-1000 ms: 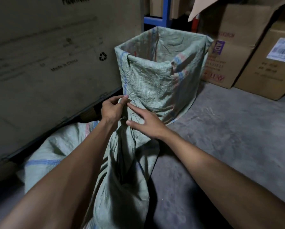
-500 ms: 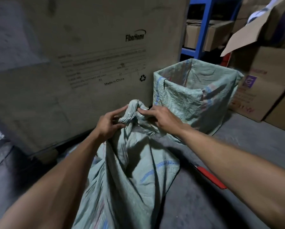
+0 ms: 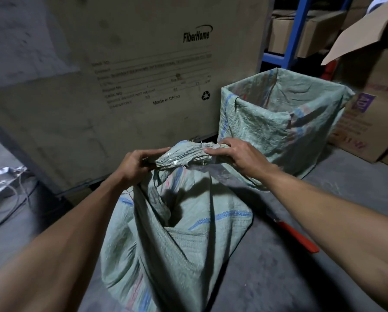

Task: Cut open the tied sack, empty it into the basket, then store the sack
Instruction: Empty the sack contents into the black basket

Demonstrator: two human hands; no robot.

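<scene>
A pale green woven plastic sack [image 3: 177, 239] with blue stripes stands on the grey concrete floor [image 3: 278, 278]. Both hands grip its bunched neck: the left hand [image 3: 134, 164] pinches one end, and the right hand [image 3: 238, 155] closes over the other. Just behind stands an open basket lined with the same green weave [image 3: 278, 122], beside a large brown cardboard crate [image 3: 132, 75]. A red flat tool [image 3: 299, 237] lies on the floor under the right forearm.

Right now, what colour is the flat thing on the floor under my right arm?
Red-orange tool, lying on the grey floor; the head view shows it.
</scene>
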